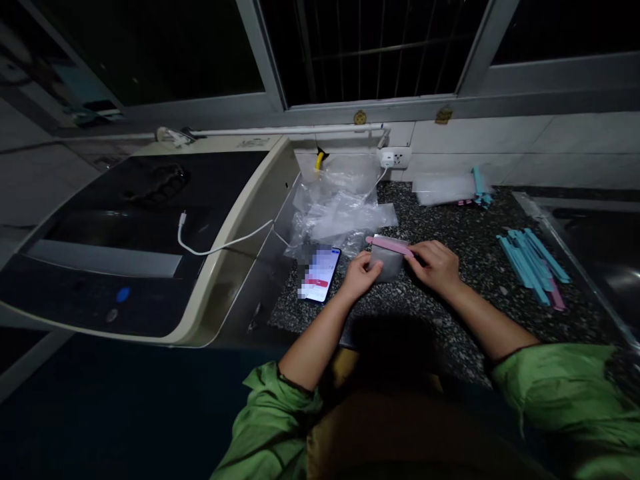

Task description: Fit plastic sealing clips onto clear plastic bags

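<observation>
My left hand (361, 275) pinches the left side of a small translucent plastic bag (387, 265), thumb on its front. A slim pink bar (393, 246) with a rounded end lies slantwise across the top of the bag. At the bar's right end my right hand (436, 265) is closed, thumb and fingers gripping it. Whether the bar is clamped over the bag's edge or only lies against it, I cannot tell. Just left of my left hand a lit phone (321, 275) rests on the counter. Behind the bag is a heap of clear plastic bags (340, 217).
A bundle of blue bars (530, 263) with some pink lies right on the speckled counter (450, 220). More bags (443, 190) and blue bars (480, 187) are by the wall. A washing machine (150, 233) with a white cable (230, 243) stands left; a metal sink (615, 267) right.
</observation>
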Demonstrator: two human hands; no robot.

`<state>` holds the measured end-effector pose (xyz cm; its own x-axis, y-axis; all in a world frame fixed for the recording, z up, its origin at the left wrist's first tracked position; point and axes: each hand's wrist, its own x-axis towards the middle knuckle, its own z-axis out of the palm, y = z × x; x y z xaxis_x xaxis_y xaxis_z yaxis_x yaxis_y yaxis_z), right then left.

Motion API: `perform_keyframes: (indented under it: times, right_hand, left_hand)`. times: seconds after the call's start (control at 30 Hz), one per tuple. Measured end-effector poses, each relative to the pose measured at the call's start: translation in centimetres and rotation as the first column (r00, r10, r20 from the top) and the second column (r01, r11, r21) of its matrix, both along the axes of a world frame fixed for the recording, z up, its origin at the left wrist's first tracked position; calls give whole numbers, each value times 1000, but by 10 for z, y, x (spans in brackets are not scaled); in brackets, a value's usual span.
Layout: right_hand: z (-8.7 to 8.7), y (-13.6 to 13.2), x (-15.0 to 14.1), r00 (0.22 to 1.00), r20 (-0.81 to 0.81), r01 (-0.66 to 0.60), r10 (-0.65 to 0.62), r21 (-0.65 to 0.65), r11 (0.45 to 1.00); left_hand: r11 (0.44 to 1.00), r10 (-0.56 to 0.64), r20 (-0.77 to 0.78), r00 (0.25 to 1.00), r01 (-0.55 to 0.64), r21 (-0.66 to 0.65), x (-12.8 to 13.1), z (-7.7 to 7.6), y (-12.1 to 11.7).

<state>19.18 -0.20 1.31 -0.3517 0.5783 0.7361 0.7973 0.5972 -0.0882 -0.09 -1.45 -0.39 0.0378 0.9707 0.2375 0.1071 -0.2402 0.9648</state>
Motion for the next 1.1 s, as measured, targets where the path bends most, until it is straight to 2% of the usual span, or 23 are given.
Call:
perform_keyframes:
  times: [0.2, 0.37, 0.5, 0.67, 0.77, 0.93, 1.1]
  right_hand:
    - [4, 6, 4, 998, 52, 39, -38, -34, 999]
    - [10, 14, 25, 989, 118, 96, -85, -94, 991]
    - [16, 24, 46, 967, 196, 196, -164, -158, 968]
    - [23, 38, 68, 905, 302, 375, -300, -229, 899]
    - [28, 47, 82, 868, 330, 459, -370, -256, 851]
    - [36, 62, 104, 824, 353, 545, -444, -278, 791]
    - [43, 83, 121, 767, 384, 628, -515, -279, 727]
  left_hand:
    - [965, 49, 275, 960, 26, -262, 12, 4, -4]
    - [934, 65, 406, 911, 87, -345, 33, 7, 8]
    - [916, 68, 459, 886, 127, -380, 59, 10, 24]
    - [917, 74, 565, 822, 167, -362, 102, 9, 50]
    - [918, 55, 550, 833, 174, -355, 123, 6, 66]
    - [907, 22, 433, 901, 164, -387, 148, 6, 89]
    - [936, 62, 497, 865, 123, -330, 181, 3, 106]
